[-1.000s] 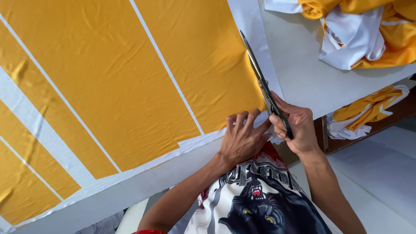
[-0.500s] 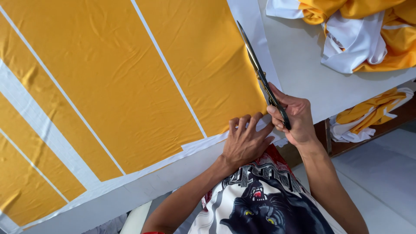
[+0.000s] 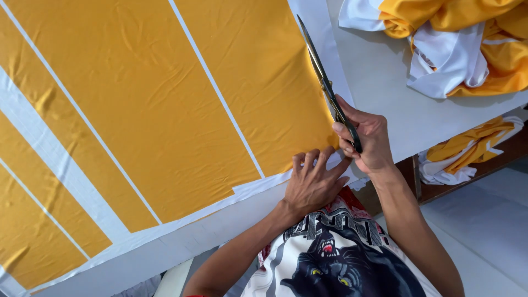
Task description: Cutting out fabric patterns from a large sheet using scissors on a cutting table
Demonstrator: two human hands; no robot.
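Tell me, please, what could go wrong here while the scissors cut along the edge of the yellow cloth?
1. The left hand presses the yellow cloth close behind the scissors in the right hand, so a slip might nick a finger.
2. The cloth shows wrinkles, so the cut may wander off the white border strip.
3. The loose pile of fabric lies near the blade tips and could snag.

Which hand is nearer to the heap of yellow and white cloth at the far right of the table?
The right hand, holding the scissors, lies closer to the heap of cloth. The left hand presses flat on the yellow fabric, farther away.
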